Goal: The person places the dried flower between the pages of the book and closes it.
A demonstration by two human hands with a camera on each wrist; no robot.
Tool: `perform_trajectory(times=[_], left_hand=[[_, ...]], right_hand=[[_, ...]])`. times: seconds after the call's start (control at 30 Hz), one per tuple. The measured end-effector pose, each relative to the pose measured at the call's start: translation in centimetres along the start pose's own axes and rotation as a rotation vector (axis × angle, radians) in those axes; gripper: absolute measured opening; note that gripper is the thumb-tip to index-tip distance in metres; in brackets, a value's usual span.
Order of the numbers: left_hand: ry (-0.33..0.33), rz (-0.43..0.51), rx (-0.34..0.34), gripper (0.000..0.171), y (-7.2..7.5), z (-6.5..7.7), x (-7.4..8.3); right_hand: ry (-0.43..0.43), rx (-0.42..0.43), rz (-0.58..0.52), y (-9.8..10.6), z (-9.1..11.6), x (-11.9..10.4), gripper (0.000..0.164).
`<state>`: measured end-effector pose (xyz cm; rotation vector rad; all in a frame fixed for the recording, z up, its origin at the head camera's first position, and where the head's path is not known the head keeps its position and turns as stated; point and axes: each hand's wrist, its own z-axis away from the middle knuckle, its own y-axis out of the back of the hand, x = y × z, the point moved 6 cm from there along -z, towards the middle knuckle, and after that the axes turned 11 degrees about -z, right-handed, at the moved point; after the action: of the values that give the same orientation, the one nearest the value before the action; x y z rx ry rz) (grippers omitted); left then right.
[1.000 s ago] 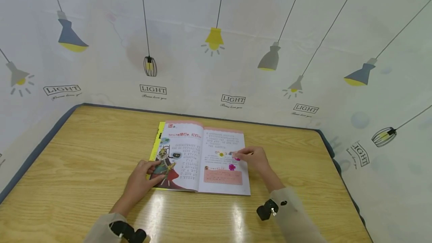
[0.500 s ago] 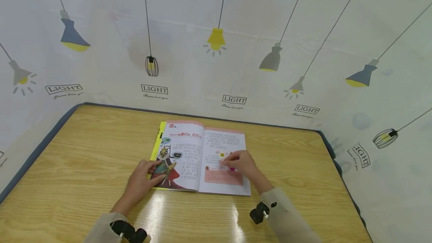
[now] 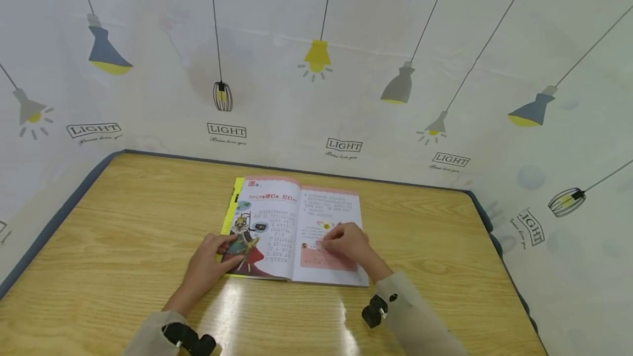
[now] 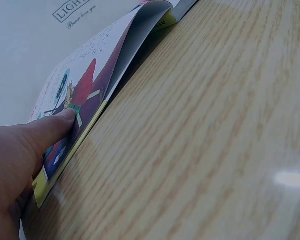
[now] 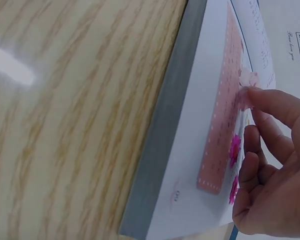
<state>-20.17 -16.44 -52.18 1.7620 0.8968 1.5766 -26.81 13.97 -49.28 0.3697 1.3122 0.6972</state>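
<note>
An open magazine-like book (image 3: 328,278) lies on the wooden table, with a cartoon on its left page and a pink text box on the right one. My left hand (image 3: 205,262) rests at the left page's outer edge, thumb and forefinger lying on the cartoon. Over the right page, my right hand (image 3: 348,243) pinches a small, pale pink translucent flower-shaped piece (image 5: 247,80) between thumb and forefinger, close over the top of the text box. Two bright magenta flower-shaped pieces (image 5: 235,150) show on the page beneath this hand in the right wrist view; the hand hides them in the head view.
The wooden table (image 3: 123,224) extends around the book, ending at a dark blue edge strip (image 3: 296,171) at the back. Behind it hangs a pale wall covering (image 3: 277,70) printed with lamps. Both wrists wear small black cameras (image 3: 375,312).
My right hand has moved left and slightly down the right page with the pale flower-shaped piece, covering the magenta ones in the head view. My left hand has stayed on the left page.
</note>
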Motion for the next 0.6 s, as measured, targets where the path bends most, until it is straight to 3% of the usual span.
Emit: perform_trajectory(times=[0.6], left_hand=[[0.006, 0.000, -0.006, 0.049, 0.30, 0.11, 0.36]], right_hand=[[0.054, 0.037, -0.058, -0.46, 0.01, -0.09, 0.009]])
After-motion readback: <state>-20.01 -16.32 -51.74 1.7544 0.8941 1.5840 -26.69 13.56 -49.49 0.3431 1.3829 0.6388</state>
